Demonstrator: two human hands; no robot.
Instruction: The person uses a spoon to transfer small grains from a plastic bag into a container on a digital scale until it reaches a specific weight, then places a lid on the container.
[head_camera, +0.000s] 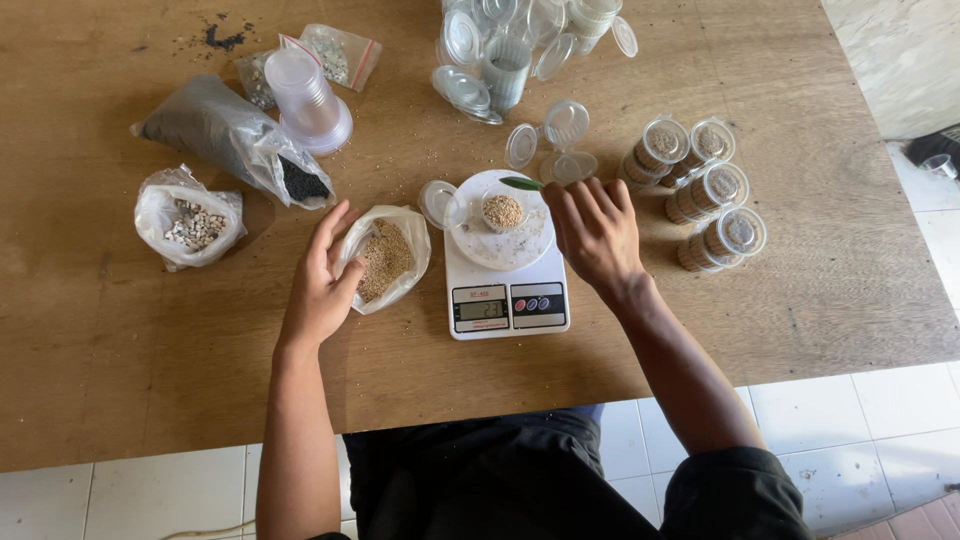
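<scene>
**A:** On a wooden table (700, 330), a person weighs tan grain on a white kitchen scale (505, 275). Which step?

**B:** Likely topping up the small cup (503, 212) on the scale's plate. The left hand (320, 285) steadies the open grain bag (385, 258); the right hand (597, 232) pinches a green-handled scoop (522, 183).

**A:** Room to move?

**B:** Tight: filled cups (700, 190) crowd the right, empty lidded cups (520, 50) behind. Judged next: a small, careful addition.
</scene>
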